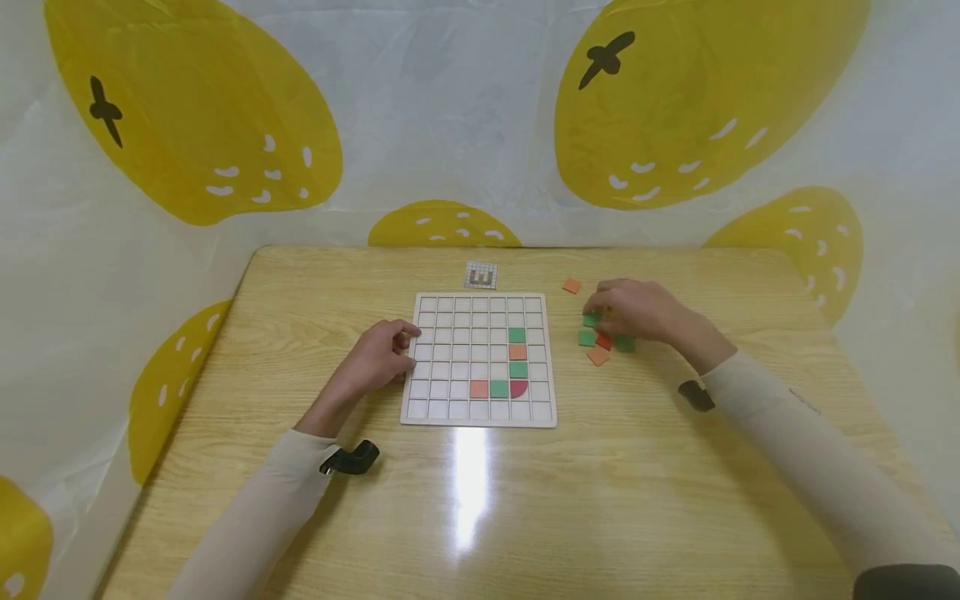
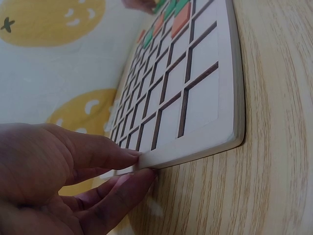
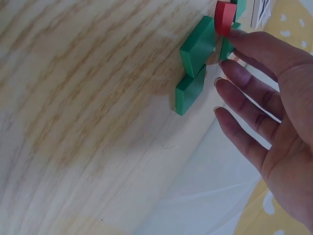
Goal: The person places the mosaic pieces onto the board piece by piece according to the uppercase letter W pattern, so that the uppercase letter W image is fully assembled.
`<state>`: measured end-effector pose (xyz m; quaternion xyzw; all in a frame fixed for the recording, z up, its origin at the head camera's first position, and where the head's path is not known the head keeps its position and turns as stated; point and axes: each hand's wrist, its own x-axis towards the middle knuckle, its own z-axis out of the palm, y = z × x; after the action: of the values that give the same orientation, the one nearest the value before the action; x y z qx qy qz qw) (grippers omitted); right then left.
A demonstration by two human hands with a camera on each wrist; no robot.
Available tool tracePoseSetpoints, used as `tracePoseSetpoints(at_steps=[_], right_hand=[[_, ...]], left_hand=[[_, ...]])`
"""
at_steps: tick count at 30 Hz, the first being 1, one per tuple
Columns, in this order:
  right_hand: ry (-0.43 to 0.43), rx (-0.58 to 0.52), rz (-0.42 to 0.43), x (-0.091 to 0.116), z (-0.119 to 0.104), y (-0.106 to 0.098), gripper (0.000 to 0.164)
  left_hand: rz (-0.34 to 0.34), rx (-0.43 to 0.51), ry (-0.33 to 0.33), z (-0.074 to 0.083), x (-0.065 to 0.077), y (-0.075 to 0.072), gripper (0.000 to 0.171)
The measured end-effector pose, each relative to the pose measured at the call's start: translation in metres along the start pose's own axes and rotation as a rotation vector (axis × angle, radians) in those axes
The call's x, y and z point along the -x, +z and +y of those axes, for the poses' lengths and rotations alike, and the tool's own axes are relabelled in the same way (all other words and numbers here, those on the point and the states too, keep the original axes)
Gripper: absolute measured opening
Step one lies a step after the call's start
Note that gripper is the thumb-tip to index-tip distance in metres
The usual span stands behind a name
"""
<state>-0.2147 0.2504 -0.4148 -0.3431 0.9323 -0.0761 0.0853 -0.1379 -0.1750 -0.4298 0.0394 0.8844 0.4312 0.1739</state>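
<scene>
A white grid board (image 1: 480, 417) lies on the table, with green, orange and red pieces set in an L along its right and lower cells. My left hand (image 1: 378, 357) holds the board's left edge; in the left wrist view the thumb (image 2: 117, 152) rests on the rim and a finger meets its side. Over loose pieces right of the board, my right hand (image 1: 637, 308) has thumb and index finger at a green tile (image 1: 591, 320). Close to the thumb stands a red rounded piece (image 3: 225, 18). Another green tile (image 3: 198, 46) lies nearby, beside a further green one (image 3: 190, 90).
Behind the board lies a small pattern card (image 1: 481, 275) with a printed grid. Loose orange tiles (image 1: 572, 286) lie near the right hand, one farther back and one nearer. A fruit-print cloth (image 1: 450, 125) hangs behind the wooden table (image 1: 600, 500).
</scene>
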Motion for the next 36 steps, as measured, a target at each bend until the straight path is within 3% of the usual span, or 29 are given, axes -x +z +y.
tracePoseSetpoints(at_steps=[13,26,36], right_hand=[[0.013,-0.018,-0.04,-0.005,-0.0016,-0.002,0.015],[0.046,-0.029,-0.038,-0.0074,-0.0029,-0.0018,0.023],[0.038,-0.032,-0.026,-0.0092,-0.0009,0.0002,0.017]], left_hand=[[0.004,-0.002,0.002,-0.0007,0.0001,-0.0005,0.046],[-0.003,0.003,-0.001,0.0003,-0.0011,-0.0006,0.048],[-0.001,0.003,-0.006,-0.0001,-0.0017,-0.0006,0.048]])
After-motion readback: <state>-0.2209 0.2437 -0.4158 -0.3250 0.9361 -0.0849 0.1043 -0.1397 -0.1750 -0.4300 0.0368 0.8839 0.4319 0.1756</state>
